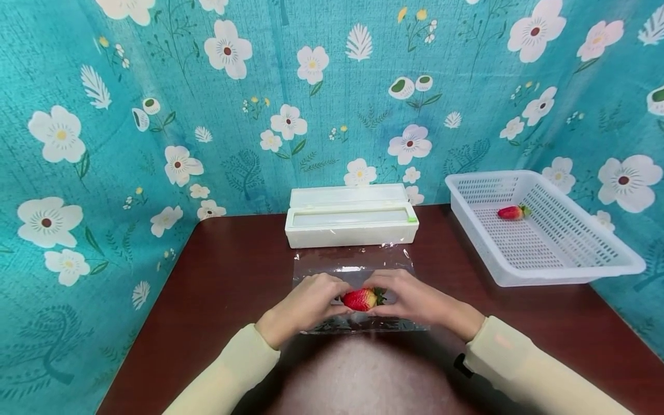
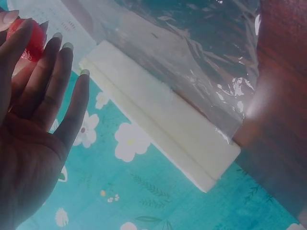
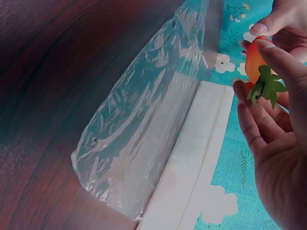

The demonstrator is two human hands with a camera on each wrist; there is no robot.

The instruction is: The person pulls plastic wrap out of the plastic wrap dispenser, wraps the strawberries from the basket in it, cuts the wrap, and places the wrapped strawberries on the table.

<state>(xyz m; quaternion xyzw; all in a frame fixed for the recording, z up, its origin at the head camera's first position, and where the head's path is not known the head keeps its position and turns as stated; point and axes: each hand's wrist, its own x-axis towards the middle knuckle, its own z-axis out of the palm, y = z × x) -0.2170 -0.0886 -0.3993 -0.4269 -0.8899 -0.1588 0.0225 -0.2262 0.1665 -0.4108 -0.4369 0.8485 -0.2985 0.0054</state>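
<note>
A red strawberry (image 1: 359, 300) with a paler leafy end is held between both hands, above a sheet of clear plastic wrap (image 1: 358, 262) on the table. My left hand (image 1: 311, 297) pinches its red tip between thumb and fingers. At the leafy end, my right hand (image 1: 404, 297) pinches it the same way. Green leaves (image 3: 267, 86) show by the right thumb in the right wrist view. In the left wrist view the other fingers of the left hand (image 2: 43, 96) spread loosely beside the strawberry (image 2: 29, 40).
Behind the sheet stands a white wrap dispenser box (image 1: 353, 235) with its lid raised and a green slider at its right end. A white perforated basket (image 1: 570, 271) at the right holds another strawberry (image 1: 513, 212). A teal floral cloth (image 1: 332, 104) hangs behind the dark brown table (image 1: 223, 271).
</note>
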